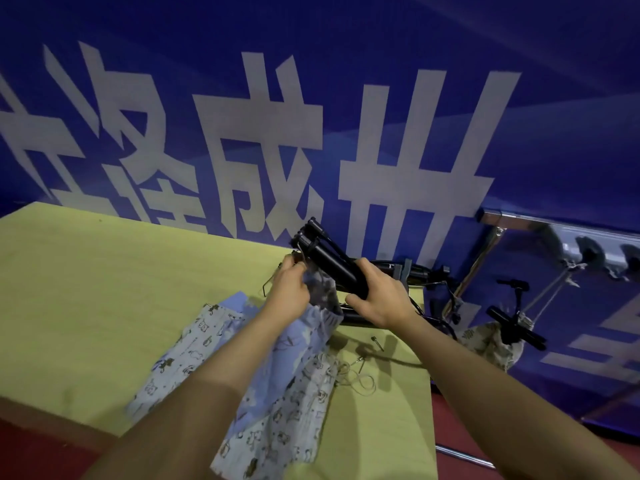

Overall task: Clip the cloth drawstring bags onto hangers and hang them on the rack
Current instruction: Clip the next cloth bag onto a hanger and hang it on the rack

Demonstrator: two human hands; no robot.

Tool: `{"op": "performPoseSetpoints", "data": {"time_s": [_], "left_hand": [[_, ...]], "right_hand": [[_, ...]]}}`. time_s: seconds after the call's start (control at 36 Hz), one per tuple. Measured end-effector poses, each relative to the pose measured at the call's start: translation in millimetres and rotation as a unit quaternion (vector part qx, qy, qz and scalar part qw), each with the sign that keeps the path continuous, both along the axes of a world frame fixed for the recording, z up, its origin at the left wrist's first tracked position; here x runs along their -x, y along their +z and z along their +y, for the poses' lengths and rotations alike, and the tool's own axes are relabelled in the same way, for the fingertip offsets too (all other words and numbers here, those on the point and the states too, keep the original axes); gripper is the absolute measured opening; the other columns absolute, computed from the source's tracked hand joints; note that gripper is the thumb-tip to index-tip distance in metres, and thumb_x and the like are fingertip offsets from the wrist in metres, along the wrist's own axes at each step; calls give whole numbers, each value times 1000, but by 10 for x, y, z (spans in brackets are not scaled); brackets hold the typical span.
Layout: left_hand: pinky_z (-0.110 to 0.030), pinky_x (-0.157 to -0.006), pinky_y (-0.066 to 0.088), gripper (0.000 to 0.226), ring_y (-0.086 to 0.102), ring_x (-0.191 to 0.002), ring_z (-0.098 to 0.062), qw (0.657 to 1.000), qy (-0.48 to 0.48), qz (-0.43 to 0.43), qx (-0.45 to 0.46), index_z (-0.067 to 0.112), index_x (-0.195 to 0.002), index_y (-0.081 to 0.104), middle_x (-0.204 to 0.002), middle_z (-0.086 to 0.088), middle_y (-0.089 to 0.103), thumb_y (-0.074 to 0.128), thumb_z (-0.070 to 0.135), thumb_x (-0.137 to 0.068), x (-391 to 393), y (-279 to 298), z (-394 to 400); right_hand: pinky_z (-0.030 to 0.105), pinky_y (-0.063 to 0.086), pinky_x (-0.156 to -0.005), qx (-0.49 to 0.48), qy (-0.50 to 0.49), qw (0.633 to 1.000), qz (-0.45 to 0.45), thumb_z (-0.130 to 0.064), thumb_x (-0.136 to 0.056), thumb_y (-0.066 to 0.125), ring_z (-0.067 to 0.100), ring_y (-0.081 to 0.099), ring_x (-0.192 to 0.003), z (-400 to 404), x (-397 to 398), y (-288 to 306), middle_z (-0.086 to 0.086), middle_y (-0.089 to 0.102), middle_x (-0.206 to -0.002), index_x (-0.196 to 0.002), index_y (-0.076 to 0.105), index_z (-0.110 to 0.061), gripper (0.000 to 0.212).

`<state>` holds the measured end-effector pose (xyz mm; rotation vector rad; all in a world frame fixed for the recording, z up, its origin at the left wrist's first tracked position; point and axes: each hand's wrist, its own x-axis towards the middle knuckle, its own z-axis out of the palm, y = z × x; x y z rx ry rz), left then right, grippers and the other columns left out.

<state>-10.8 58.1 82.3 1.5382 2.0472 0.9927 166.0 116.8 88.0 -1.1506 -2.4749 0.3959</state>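
Blue-and-white printed cloth drawstring bags (277,393) lie in a heap on the yellow table (104,289), partly under my forearms. My right hand (377,299) grips a bundle of black clip hangers (329,261) tilted up over the table's far edge. My left hand (289,289) pinches the top edge of one bag together with a hanger's metal clip at the bundle's lower end. At the right, the chrome rack (519,225) carries a black hanger (512,320) with a beige patterned bag (491,344) clipped to it.
More black hangers (415,271) lie at the table's far right corner. Loose clips (375,342) and white drawstring cord (360,379) sit beside the bags. A blue banner with large white characters (277,133) stands close behind the table. Red floor shows below.
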Motion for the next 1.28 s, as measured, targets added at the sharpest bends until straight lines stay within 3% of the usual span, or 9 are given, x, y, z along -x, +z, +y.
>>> {"op": "performPoseSetpoints", "data": {"time_s": [0.14, 0.25, 0.33, 0.5, 0.72, 0.86, 0.94, 1.06, 1.28], "left_hand": [[-32, -88, 45, 63, 43, -115, -29, 999, 33, -19, 24, 8, -144, 33, -143, -3, 25, 39, -16, -86, 201, -95, -32], [-43, -85, 46, 79, 38, -120, -31, 998, 36, -38, 40, 17, -151, 13, -146, 2, 19, 41, -16, -85, 264, -122, -85], [-45, -84, 46, 79, 33, -124, -29, 998, 25, -29, 41, 17, -151, 13, -147, 4, 18, 42, -15, -86, 261, -74, -126], [-42, -110, 33, 66, 28, -134, -27, 996, -72, 44, 36, 10, -147, 24, -150, -1, 20, 43, -12, -88, 144, -66, -178], [-34, -103, 31, 71, 20, -134, -27, 965, -116, 221, 80, 10, -148, 20, -150, -7, 17, 42, -12, -85, -85, 39, -171], [-29, -77, 41, 52, 49, -102, -28, 980, 20, 199, 12, 6, -136, 31, -133, -12, 32, 48, -4, -88, -134, 73, -197], [-26, -65, 32, 45, 42, -80, -22, 967, 101, 228, 53, -4, -131, 31, -130, -16, 29, 46, -8, -89, -128, 74, -177], [-32, -75, 43, 37, 49, -100, -32, 956, 127, 233, 121, -8, -127, 34, -129, -24, 33, 41, -9, -91, -118, 80, -117], [-34, -78, 47, 56, 51, -105, -33, 945, 127, 265, 144, 3, -141, 23, -127, -24, 41, 44, -6, -90, -61, 49, -102]], "right_hand": [[34, 47, -67, 10, 3, 1000, -12, -44, -73, 50, 27, 61, -90, -4, -82, -110, 1, 61, -110, -121, 42, -19, 55], [32, 40, -61, 14, 15, 999, -41, -42, -77, 56, 27, 61, -86, -41, -112, -214, 0, 61, -102, -115, 45, -20, 45], [32, 42, -62, 14, 16, 996, -84, -42, -77, 57, 28, 62, -88, -59, -102, -277, 1, 62, -103, -116, 45, -23, 45], [36, 51, -71, -10, 28, 987, -160, -42, -79, 58, 30, 62, -92, -57, 48, -230, 3, 60, -109, -126, 43, -22, 52], [34, 42, -64, -95, 76, 957, -263, -36, -83, 56, 33, 62, -92, -15, 225, -68, 9, 58, -114, -128, 41, -11, 53], [33, 39, -60, -95, 83, 952, -279, -33, -83, 57, 32, 61, -92, 11, 220, -51, 10, 58, -114, -125, 42, -10, 50], [34, 42, -62, -87, 78, 954, -276, -31, -83, 57, 31, 60, -92, 13, 202, -79, 9, 57, -114, -127, 40, -10, 51], [32, 38, -61, -90, 71, 953, -281, -30, -84, 56, 31, 60, -92, 9, 194, -132, 10, 57, -115, -128, 39, -10, 51], [33, 39, -64, -89, 77, 952, -284, -29, -84, 56, 31, 59, -98, 7, 202, -174, 10, 55, -119, -136, 34, -10, 59]]}}
